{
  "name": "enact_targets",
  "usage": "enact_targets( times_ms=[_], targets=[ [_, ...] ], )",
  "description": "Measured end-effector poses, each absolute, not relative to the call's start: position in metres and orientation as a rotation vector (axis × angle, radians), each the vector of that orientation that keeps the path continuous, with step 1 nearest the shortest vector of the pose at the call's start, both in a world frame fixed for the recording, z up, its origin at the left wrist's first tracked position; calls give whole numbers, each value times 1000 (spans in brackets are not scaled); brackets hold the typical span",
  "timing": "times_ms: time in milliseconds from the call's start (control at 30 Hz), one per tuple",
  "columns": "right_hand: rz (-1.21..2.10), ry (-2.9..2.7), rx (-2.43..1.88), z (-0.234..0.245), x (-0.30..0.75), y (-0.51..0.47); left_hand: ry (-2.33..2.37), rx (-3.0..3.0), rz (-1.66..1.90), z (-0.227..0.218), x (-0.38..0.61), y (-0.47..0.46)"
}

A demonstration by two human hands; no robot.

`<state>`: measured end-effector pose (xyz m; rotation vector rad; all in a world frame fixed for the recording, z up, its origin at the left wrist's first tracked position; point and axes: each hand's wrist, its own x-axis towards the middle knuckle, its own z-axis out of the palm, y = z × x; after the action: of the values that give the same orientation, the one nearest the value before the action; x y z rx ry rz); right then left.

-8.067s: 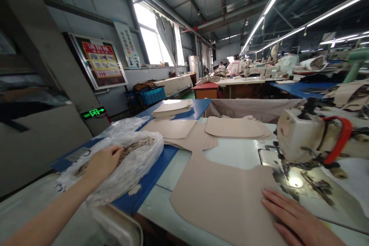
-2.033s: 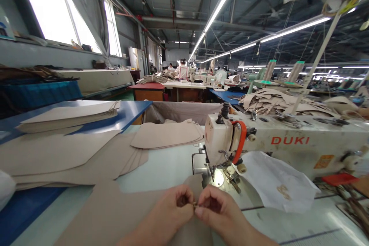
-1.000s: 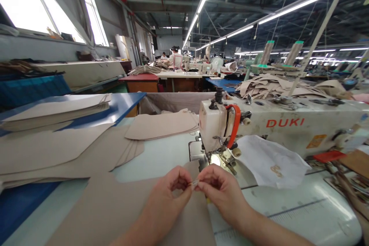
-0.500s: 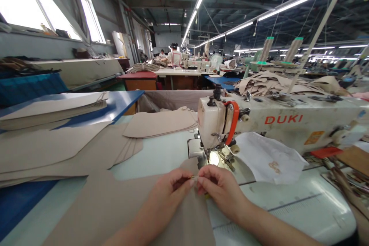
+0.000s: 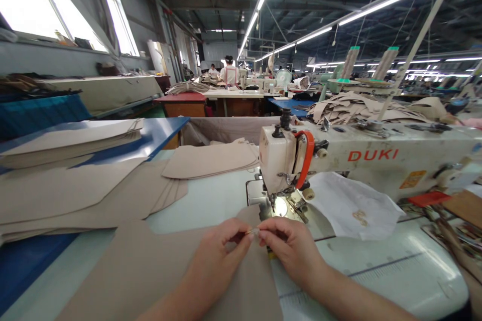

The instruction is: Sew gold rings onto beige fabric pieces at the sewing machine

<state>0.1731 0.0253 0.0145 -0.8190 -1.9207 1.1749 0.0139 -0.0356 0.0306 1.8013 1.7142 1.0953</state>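
Just in front of the sewing machine (image 5: 280,158), my left hand (image 5: 222,253) and my right hand (image 5: 295,248) meet fingertip to fingertip. Between them they pinch a small, thin, pale strip (image 5: 253,230), too small to name more exactly. Both hands are closed on it. Under my hands lies a beige fabric panel (image 5: 161,261), its narrow far end near the lit needle plate. To the right, a white cloth (image 5: 339,205) carries a few small tan loops (image 5: 359,217).
Beige cut panels (image 5: 68,185) lie stacked on the left, and another stack (image 5: 211,160) sits behind. Beyond the machine arm is a heap of beige pieces (image 5: 357,108) beside thread cones (image 5: 386,62). A person (image 5: 229,72) is at a far table.
Hardly anything differs. My hands keep the same pinch on the strip, with only slight finger movement, and the view has shifted a little.
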Motion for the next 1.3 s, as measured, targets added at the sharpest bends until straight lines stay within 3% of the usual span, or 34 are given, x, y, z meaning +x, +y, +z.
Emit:
enact_targets(
  times_ms=[167,300,467,667,1033,1300],
  targets=[
    [865,-2113,-778,15,173,24,1753,1841,1070,28,15,-34],
    [821,-2149,-813,15,172,26,1780,1876,997,26,12,-32],
    [1017,-2026,-974,20,175,31,1939,2081,949,16,3,-29],
    [1304,-1938,-1155,24,175,39,1989,2369,650,2,10,-39],
    [1770,-2012,-1239,39,165,64,1797,2513,921,15,12,-33],
    [1830,-2020,-1314,52,164,65,1691,2692,987,18,25,-18]
  ],
)
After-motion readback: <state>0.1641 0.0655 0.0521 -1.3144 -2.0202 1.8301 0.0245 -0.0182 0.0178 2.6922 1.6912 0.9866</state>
